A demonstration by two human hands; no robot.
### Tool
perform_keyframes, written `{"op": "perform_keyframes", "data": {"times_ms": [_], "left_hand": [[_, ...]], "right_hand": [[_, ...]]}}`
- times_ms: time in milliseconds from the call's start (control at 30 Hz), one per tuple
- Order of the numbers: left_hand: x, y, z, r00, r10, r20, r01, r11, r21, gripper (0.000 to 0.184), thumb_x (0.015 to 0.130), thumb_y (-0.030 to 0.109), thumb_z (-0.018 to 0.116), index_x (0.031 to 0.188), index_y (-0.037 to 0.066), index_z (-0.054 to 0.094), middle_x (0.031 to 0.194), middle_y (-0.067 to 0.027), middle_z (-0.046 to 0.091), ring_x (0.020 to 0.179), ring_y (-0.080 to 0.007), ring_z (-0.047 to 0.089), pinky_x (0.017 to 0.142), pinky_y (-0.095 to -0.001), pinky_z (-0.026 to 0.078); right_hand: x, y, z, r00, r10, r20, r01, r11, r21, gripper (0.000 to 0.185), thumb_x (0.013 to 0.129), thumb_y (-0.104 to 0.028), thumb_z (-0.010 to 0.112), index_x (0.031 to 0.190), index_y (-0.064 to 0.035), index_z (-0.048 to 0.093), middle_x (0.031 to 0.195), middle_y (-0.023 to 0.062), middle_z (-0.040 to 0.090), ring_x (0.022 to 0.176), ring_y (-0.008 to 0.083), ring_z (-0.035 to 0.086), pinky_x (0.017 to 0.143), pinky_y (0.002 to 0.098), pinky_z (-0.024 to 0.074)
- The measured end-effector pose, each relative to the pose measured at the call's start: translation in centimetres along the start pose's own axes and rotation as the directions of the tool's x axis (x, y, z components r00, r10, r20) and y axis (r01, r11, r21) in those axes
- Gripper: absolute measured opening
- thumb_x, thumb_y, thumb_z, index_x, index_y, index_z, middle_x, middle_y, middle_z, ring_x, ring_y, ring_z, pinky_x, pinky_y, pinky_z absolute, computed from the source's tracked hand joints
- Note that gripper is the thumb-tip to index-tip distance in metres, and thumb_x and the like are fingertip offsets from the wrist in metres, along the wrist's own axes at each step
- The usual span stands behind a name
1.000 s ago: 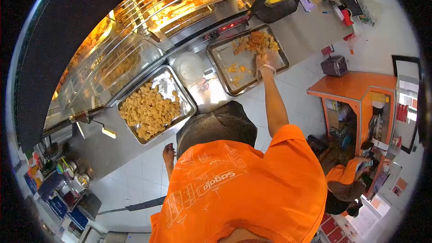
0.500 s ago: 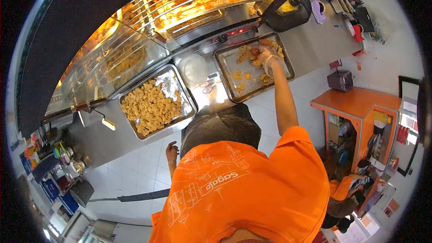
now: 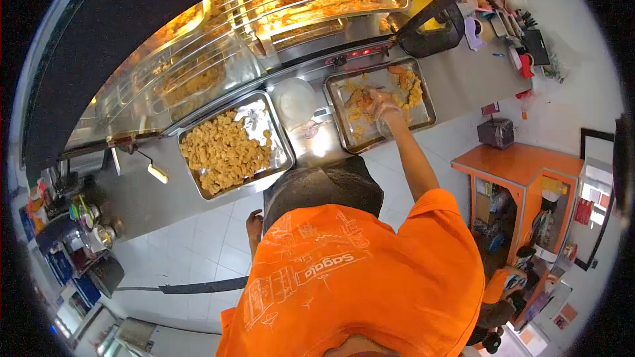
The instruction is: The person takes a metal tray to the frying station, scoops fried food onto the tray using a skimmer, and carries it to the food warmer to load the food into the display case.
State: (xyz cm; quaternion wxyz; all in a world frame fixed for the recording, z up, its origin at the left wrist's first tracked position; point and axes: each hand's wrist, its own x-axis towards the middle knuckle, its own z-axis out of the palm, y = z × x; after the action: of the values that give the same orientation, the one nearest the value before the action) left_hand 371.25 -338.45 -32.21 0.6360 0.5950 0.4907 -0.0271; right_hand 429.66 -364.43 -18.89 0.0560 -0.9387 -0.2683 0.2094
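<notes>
My right hand (image 3: 383, 104), in a clear plastic glove, is down in the right metal tray (image 3: 345, 133), its fingers among golden-brown fried pieces (image 3: 360, 100). The glove and motion blur hide whether the fingers are closed on any. More fried pieces (image 3: 413, 87) are heaped along that tray's right side. At my left side, beside the dark apron (image 3: 324, 185), my left hand (image 3: 254, 223) hangs low with loose fingers and nothing visible in it. A foil-lined tray (image 3: 283, 152) of small fried chunks (image 3: 225, 155) stands on the counter's left part.
Between the trays stands a round whitish translucent container (image 3: 294, 102), with scissors (image 3: 311, 131) nearby. A lit glass warming cabinet (image 3: 317, 0) with wire racks borders the counter's far side. A white-handled tool (image 3: 157, 172) hangs at left. Another person (image 3: 496, 291) is at lower right near an orange desk (image 3: 509, 155).
My right hand has moved left and nearer to me within the tray. Fried pieces now lie more toward the tray's right side. My left hand still hangs by my side.
</notes>
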Motion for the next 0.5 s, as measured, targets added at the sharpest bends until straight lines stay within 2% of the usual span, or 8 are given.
{"op": "perform_keyframes", "data": {"times_ms": [67, 133, 167, 200, 333, 433, 500], "left_hand": [[0.6, 0.3, -0.3, 0.99, -0.142, -0.011, 0.141, 0.988, -0.059, 0.034, 0.076, 0.007, 0.045, 0.106, 0.006, 0.06, 0.069, -0.0045, 0.056, 0.06, -0.0111, 0.052, 0.051, -0.0264, 0.044], [-0.1, 2.6, -0.7, 0.988, -0.15, -0.028, 0.149, 0.988, -0.038, 0.033, 0.076, 0.007, 0.045, 0.106, 0.007, 0.06, 0.071, -0.0046, 0.056, 0.061, -0.0115, 0.053, 0.051, -0.027, 0.045], [-0.7, 4.7, -0.8, 0.987, -0.154, -0.039, 0.153, 0.988, -0.029, 0.033, 0.076, 0.007, 0.045, 0.106, 0.007, 0.06, 0.073, -0.0047, 0.057, 0.062, -0.0118, 0.053, 0.051, -0.0273, 0.046], [-1.2, 7.1, -0.6, 0.98, -0.184, -0.074, 0.19, 0.978, 0.082, 0.032, 0.077, 0.008, 0.044, 0.106, 0.008, 0.059, 0.075, -0.0042, 0.057, 0.062, -0.0118, 0.053, 0.052, -0.0269, 0.046], [-1.1, 5.8, -2.2, 0.981, -0.183, -0.067, 0.179, 0.982, -0.064, 0.031, 0.078, 0.008, 0.044, 0.105, 0.008, 0.06, 0.072, -0.0025, 0.055, 0.059, -0.0109, 0.052, 0.05, -0.0257, 0.045], [-1.1, 5.1, -2.8, 0.98, -0.174, -0.097, 0.168, 0.984, -0.066, 0.03, 0.079, 0.008, 0.044, 0.104, 0.009, 0.06, 0.072, -0.0026, 0.056, 0.057, -0.0107, 0.052, 0.048, -0.0249, 0.044], [-1.9, 5.3, -2.9, 0.982, -0.156, -0.105, 0.159, 0.987, 0.017, 0.03, 0.079, 0.008, 0.045, 0.104, 0.009, 0.061, 0.072, -0.0031, 0.056, 0.057, -0.0108, 0.052, 0.047, -0.0248, 0.044]], "right_hand": [[0.6, 1.2, 2.3, 0.996, 0.012, -0.083, -0.004, 0.995, 0.097, 0.055, 0.068, -0.044, 0.072, 0.108, -0.0105, 0.058, 0.096, 0.0112, 0.063, 0.087, 0.0293, 0.06, 0.075, 0.0388, 0.0488], [0.5, 2.1, 2.3, 0.993, 0.025, -0.112, 0.0, 0.976, 0.216, 0.049, 0.07, -0.04, 0.071, 0.107, -0.0111, 0.058, 0.095, 0.0099, 0.063, 0.086, 0.0276, 0.06, 0.074, 0.0373, 0.0487], [0.5, 2.5, 2.0, 0.995, 0.033, -0.099, -0.005, 0.963, 0.271, 0.046, 0.071, -0.038, 0.07, 0.106, -0.0115, 0.058, 0.095, 0.0093, 0.063, 0.085, 0.0267, 0.06, 0.074, 0.0365, 0.0487], [0.4, 2.7, 1.6, 0.996, 0.039, -0.078, -0.011, 0.942, 0.336, 0.043, 0.072, -0.036, 0.069, 0.106, -0.0118, 0.058, 0.094, 0.0086, 0.062, 0.085, 0.0259, 0.06, 0.073, 0.0358, 0.0487], [0.1, 3.0, -0.4, 0.995, 0.066, 0.073, -0.096, 0.82, 0.564, 0.032, 0.076, -0.029, 0.067, 0.103, -0.0131, 0.059, 0.093, 0.0061, 0.062, 0.082, 0.0225, 0.059, 0.071, 0.0327, 0.0487], [0.2, 1.3, -1.5, 0.987, 0.008, 0.16, -0.13, 0.626, 0.769, 0.025, 0.079, -0.023, 0.064, 0.101, -0.0141, 0.059, 0.092, 0.0041, 0.061, 0.08, 0.0199, 0.059, 0.07, 0.0305, 0.0486], [0.4, -2.0, -1.1, 0.973, -0.124, 0.194, -0.134, 0.384, 0.914, 0.02, 0.081, -0.019, 0.063, 0.1, -0.0147, 0.059, 0.091, 0.0029, 0.061, 0.079, 0.0182, 0.059, 0.069, 0.029, 0.0486]]}}
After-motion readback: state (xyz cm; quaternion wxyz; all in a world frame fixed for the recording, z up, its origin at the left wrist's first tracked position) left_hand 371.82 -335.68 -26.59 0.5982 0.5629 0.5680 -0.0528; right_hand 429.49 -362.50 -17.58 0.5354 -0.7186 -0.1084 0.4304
